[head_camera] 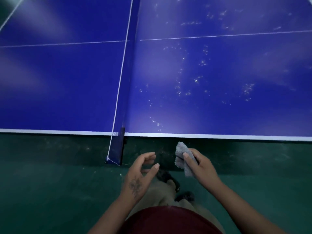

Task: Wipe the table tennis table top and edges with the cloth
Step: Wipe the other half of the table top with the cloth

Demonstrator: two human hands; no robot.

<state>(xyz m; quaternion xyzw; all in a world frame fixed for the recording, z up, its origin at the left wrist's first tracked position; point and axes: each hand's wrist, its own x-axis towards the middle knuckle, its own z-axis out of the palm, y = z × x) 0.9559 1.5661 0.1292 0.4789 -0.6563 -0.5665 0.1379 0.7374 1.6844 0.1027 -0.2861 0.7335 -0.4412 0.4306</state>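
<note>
The blue table tennis table (202, 68) fills the upper view, its white near edge running across in front of me. White specks and droplets dot the right half. A grey cloth (183, 154) hangs crumpled in my right hand (200, 164), which grips it just below the table's near edge. My left hand (143, 169) floats beside it with loosely curled fingers and holds nothing. Both hands are off the table, above the floor.
The net (125, 65) divides the table, and its dark post clamp (118, 149) sticks out past the near edge, left of my left hand. Green floor (50, 191) lies below. My legs and dark shoes (168, 179) stand close to the table.
</note>
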